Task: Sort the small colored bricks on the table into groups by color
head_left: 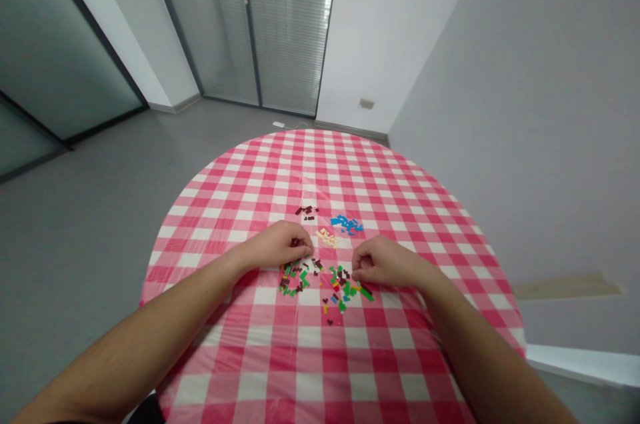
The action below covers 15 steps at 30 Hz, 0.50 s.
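Small toy building bricks lie in groups on the table between and around my hands. My left hand [283, 243] rests with curled fingers at the upper edge of a mixed pile of green and brown bricks [293, 279]. My right hand [384, 260] is also curled, its fingertips touching or just above a second mixed pile [346, 283] of green, brown, red and yellow bricks. What either hand holds is too small to make out. Farther away lie sorted groups: brown bricks [307, 213], blue bricks [347, 224] and cream bricks [327, 237].
A red-and-white checked cloth [310, 171] covers the round table. A few loose bricks [330, 322] lie near me. Beyond the table are a glass door with blinds [290, 24], white walls, a wall socket [367, 104] and a white power strip [279, 124] on the floor.
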Tool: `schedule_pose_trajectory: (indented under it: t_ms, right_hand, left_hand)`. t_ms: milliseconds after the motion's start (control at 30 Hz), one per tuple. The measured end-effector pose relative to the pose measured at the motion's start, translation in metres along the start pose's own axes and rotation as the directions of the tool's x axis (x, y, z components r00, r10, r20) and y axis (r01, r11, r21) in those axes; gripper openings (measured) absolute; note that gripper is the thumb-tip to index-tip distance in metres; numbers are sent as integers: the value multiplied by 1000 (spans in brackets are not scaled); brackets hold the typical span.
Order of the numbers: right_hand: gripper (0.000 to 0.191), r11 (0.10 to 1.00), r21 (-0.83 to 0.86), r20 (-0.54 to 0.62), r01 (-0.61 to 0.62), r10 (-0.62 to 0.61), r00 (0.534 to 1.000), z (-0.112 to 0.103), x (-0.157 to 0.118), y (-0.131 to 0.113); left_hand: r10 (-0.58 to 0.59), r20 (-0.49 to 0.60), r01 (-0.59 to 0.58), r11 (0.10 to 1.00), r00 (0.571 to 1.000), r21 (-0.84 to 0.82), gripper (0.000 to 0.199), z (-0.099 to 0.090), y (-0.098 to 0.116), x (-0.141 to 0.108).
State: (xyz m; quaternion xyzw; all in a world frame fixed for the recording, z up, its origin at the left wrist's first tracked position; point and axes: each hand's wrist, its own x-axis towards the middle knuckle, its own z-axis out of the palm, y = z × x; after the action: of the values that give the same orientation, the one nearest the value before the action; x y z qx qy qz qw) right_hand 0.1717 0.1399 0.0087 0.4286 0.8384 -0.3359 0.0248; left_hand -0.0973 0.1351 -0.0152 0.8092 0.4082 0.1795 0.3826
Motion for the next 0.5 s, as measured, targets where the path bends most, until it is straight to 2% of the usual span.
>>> schedule_pose_trajectory:
  t_ms: [500]
  right_hand:
    - [16,979,-202,-15,22,-26,1000,2,-1,-20]
  left_hand:
    - [-4,7,4,1000,1000,18,17,-2,2,1]
